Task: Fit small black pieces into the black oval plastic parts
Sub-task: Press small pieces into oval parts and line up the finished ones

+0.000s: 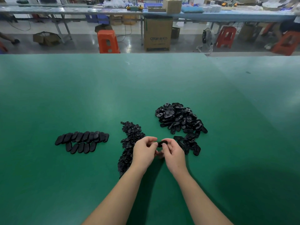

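My left hand (pixel 144 151) and my right hand (pixel 173 152) meet above the green table, fingers curled. Between their fingertips sits one black oval part (pixel 161 143), pinched from both sides; any small piece on it is hidden by the fingers. A long heap of small black pieces (pixel 130 140) lies just left of my left hand. A loose pile of black oval parts (pixel 178 118) lies beyond and right of my right hand. Rows of oval parts lying smooth side up (pixel 82 139) sit at the left.
The green table (pixel 146 82) stretches wide on all sides. Beyond its far edge stand orange stools (pixel 108 41), a cardboard box (pixel 157 33) and long workbenches (pixel 146 10) with clutter.
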Motion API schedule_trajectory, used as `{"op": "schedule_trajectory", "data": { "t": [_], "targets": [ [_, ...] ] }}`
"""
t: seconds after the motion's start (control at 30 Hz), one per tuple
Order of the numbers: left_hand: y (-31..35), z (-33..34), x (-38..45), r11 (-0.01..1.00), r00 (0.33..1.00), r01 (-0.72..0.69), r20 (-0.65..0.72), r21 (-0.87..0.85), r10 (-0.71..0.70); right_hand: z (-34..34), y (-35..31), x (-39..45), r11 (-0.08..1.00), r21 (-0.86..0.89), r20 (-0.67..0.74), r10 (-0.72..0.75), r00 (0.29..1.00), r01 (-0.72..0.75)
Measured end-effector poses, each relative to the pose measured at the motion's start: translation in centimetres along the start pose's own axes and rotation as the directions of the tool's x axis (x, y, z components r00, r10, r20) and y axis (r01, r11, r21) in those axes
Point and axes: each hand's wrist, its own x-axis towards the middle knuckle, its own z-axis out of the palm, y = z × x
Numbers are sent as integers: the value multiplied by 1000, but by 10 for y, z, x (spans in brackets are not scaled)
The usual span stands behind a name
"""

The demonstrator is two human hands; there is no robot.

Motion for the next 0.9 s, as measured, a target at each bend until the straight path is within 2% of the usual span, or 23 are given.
{"op": "schedule_trajectory", "data": {
  "t": [0.23,0.47,0.63,0.9],
  "targets": [
    [0,0,2,998,998,19,-68,57,-15,2,0,0,1000,-9,-13,30,999,-30],
    [7,9,-4,995,996,-7,-83,100,15,1,1,0,991,-131,-51,-9,999,2],
    [11,15,-3,968,992,-48,-102,247,76,-1,0,1,997,-74,-19,32,999,-33],
    [14,12,2,952,995,-69,-49,297,88,-2,-3,0,997,-66,5,28,1000,-28]
  ]
}}
